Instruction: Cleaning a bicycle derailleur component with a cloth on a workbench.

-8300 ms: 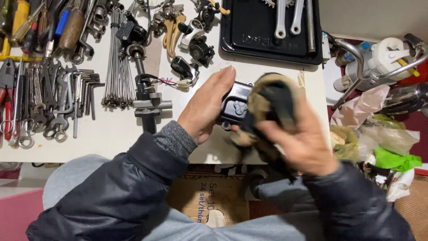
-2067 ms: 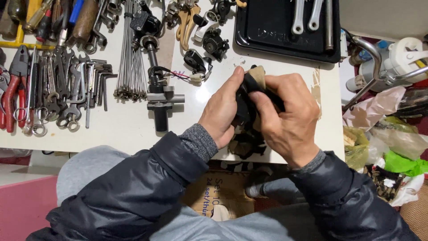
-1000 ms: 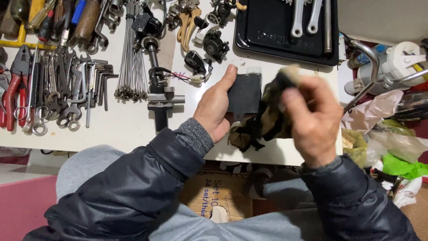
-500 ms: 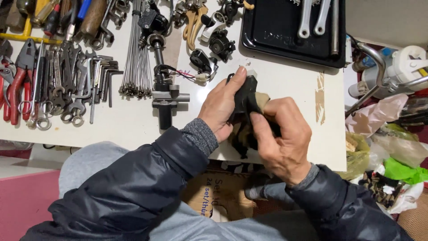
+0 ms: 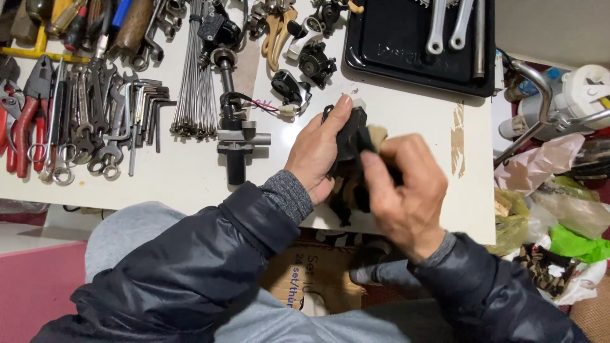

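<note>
Bench: A white worktable [image 5: 190,184] carries rows of tools and cycle parts; the person sits at its near edge, so anything let slip could drop off toward the lap or the cardboard box [image 5: 305,286] below.
Tray: A black tray [image 5: 406,57] with metal crank arms lies well beyond the hands, out of harm's way.
Spokes: A bundle of spokes [image 5: 197,76] and a black-and-grey cylindrical part [image 5: 235,146] lie near the left forearm; a careless sweep of the sleeve could scatter them.
Left hand: The left hand [image 5: 314,149] is curled partly closed around a small black component [image 5: 351,136], fingertips over its top edge, held just above the table's near edge.
Right hand: The right hand [image 5: 406,190], blurred, is closed on a tan rag [image 5: 376,134] pressed against the component.
Risk: Hard rubbing could twist the part out of the left hand's grip, or the rag could snag on an edge.
</note>
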